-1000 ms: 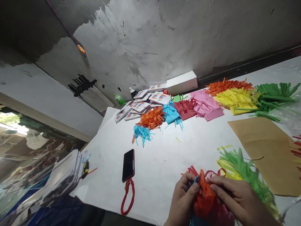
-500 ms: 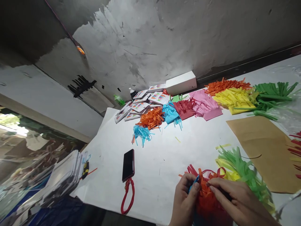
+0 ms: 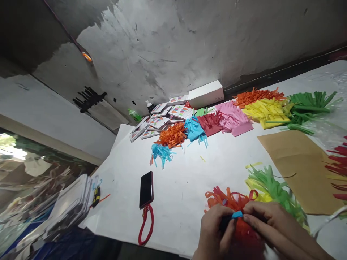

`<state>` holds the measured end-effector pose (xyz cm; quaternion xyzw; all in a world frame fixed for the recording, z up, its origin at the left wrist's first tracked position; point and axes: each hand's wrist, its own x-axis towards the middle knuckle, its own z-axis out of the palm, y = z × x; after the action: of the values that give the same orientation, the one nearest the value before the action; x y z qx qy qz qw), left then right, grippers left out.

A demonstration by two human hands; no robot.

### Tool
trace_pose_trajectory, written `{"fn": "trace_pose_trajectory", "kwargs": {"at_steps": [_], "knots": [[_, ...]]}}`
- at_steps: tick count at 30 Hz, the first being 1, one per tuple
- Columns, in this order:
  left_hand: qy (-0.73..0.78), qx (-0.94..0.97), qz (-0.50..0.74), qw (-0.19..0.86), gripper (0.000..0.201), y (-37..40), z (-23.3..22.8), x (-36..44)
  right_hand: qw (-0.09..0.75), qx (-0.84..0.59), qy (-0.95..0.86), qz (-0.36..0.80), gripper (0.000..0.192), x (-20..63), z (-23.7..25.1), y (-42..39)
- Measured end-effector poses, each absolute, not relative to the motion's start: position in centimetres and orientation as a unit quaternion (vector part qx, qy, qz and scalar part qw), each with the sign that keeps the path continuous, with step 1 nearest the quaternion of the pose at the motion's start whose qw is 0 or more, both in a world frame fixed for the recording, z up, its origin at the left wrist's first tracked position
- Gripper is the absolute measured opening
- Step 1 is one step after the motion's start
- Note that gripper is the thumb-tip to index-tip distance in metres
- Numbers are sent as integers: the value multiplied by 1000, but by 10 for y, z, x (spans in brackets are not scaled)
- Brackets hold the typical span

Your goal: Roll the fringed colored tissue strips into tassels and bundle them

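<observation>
My left hand [image 3: 217, 229] is closed around a blue paper strip [image 3: 237, 214], whose end sticks out between thumb and forefinger. My right hand [image 3: 276, 224] pinches at the strip's tip, so the two hands nearly meet. Beneath and behind them lies fringed orange-red tissue paper [image 3: 230, 196], partly hidden by my fingers. A thin red loop of paper [image 3: 253, 195] curls above my right fingers. Beyond the right hand lies green and yellow fringed paper [image 3: 271, 184].
A phone [image 3: 146, 189] with a red strap lies on the white table [image 3: 173, 216]. Fringed paper bundles in several colours, such as pink [image 3: 234, 119], line the wall side beside white packets [image 3: 159, 122] and a white box [image 3: 206, 94]. Brown paper [image 3: 295, 162] lies right.
The blue strip now points rightward to my right fingertips; before, it stood up from my left fingers. My left hand has turned and shifted slightly right. The view has shifted a little.
</observation>
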<state>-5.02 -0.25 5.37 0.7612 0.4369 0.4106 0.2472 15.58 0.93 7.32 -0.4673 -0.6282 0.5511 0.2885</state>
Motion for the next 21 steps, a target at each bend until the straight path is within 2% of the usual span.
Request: {"fn": "trace_pose_trajectory", "kwargs": {"at_steps": [3, 7, 15, 21], "knots": [[426, 780, 384, 250, 10, -3, 62, -51, 336, -442, -512, 655, 43, 153, 63, 8], [457, 753, 355, 314, 10, -3, 70, -49, 346, -395, -418, 741, 56, 148, 53, 8], [506, 590, 374, 506, 29, 7, 70, -42, 360, -377, -357, 775, 63, 143, 55, 17], [515, 564, 387, 516, 34, 10, 70, -41, 360, -393, -379, 756, 63, 145, 55, 20]]}}
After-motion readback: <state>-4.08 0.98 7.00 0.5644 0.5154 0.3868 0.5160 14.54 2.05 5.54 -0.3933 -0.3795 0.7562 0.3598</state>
